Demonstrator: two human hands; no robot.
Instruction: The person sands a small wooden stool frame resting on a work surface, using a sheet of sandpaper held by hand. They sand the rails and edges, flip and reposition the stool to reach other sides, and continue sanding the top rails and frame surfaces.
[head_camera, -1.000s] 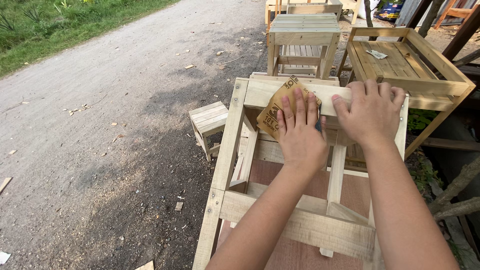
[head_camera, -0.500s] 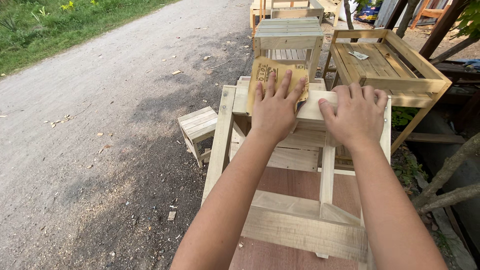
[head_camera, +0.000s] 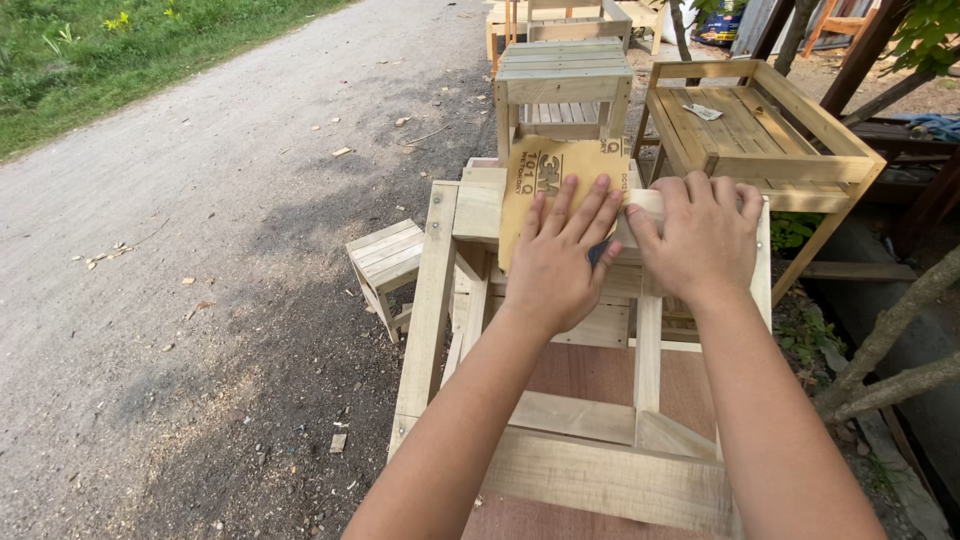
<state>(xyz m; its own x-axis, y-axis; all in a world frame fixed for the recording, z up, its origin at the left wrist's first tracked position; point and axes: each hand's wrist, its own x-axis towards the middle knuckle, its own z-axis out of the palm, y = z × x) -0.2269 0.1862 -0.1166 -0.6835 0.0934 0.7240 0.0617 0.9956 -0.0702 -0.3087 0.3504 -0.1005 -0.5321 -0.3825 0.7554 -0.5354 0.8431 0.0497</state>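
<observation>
Sandpaper, a tan rectangular sheet (head_camera: 556, 190), lies draped over the top rail of the pale wooden frame (head_camera: 470, 215). Left hand (head_camera: 560, 262) presses it flat, fingers spread; right hand (head_camera: 702, 238) curls over the rail, steadying it.

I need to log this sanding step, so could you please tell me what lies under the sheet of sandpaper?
The sandpaper lies on the top rail of the wooden frame, pressed by the left hand. The rail's surface beneath is covered.
</observation>
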